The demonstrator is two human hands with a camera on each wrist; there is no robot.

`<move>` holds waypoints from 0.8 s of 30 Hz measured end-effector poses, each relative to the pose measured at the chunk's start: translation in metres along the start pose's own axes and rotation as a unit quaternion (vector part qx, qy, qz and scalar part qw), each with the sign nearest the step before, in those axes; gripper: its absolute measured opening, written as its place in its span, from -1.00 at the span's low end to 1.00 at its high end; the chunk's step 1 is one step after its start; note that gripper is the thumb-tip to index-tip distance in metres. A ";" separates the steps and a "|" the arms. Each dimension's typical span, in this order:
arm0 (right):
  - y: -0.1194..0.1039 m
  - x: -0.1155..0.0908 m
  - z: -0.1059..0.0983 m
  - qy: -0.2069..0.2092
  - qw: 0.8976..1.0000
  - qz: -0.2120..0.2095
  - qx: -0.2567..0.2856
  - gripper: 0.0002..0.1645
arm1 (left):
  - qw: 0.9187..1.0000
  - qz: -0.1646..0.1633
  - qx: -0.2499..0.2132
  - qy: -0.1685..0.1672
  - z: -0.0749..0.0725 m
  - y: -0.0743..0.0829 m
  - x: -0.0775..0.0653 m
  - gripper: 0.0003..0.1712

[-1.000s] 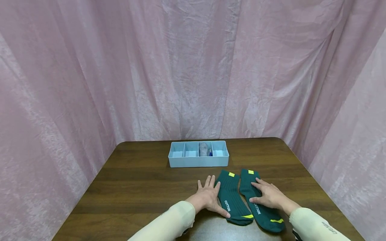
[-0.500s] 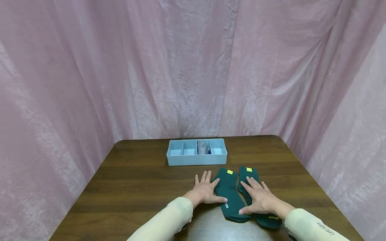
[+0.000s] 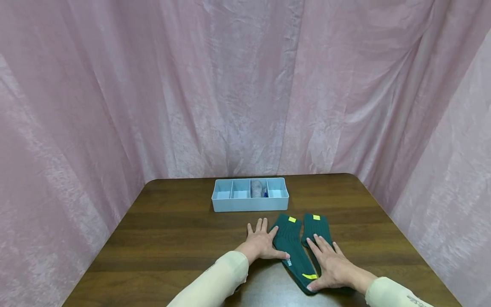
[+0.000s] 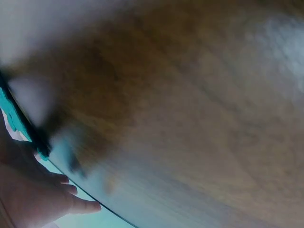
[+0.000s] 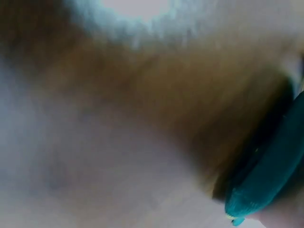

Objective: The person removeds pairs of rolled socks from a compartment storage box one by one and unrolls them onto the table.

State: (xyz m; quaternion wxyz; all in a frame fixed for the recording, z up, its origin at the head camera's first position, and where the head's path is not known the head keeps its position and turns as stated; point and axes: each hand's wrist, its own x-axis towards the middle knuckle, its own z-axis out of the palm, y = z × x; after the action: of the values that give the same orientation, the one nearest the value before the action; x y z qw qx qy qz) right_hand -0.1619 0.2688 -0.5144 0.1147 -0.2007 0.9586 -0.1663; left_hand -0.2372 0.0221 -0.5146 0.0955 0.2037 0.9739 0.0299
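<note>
Two dark green ribbed socks lie side by side, cuffs away from me, each with a yellow tag. The left sock [image 3: 289, 241] shows a yellow toe stripe and part of its white lettering. My left hand [image 3: 261, 245] lies with fingers spread at its left edge, the thumb on the sock. My right hand [image 3: 333, 267] rests, fingers spread, over the right sock [image 3: 316, 229], hiding most of its foot; its thumb touches the left sock's toe. In the left wrist view the left hand [image 4: 38, 190] is beside green fabric; the right wrist view shows a blurred green sock edge [image 5: 270, 166].
A light blue box [image 3: 250, 205] with compartments stands near the table's far edge. One compartment holds a grey fuzzy item [image 3: 256, 189] and a small blue thing [image 3: 265, 193]. Pink curtains [image 3: 230, 85] hang around the brown wooden table [image 3: 172, 234].
My right hand has shifted left and toward me, its thumb now on the left sock's toe. That toe lies nearer to me. The left hand's thumb has moved up the sock a little.
</note>
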 end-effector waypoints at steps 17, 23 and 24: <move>0.022 -0.003 -0.019 0.033 0.999 0.014 0.010 0.46 | 0.998 0.060 -0.029 0.006 0.003 0.006 -0.012 0.31; 0.032 -0.007 -0.018 0.015 1.000 0.002 -0.022 0.49 | 0.996 0.082 -0.011 -0.017 0.004 0.009 -0.020 0.48; 0.032 -0.008 -0.018 0.015 1.000 0.004 -0.023 0.49 | 0.996 0.083 -0.010 -0.017 0.004 0.008 -0.020 0.48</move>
State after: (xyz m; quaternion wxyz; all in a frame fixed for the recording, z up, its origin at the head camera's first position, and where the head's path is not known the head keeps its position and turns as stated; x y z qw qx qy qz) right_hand -0.1709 0.3051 -0.5088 0.0965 -0.1974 0.9645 -0.1467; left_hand -0.2153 0.0218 -0.5143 0.1113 0.2835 0.9515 0.0437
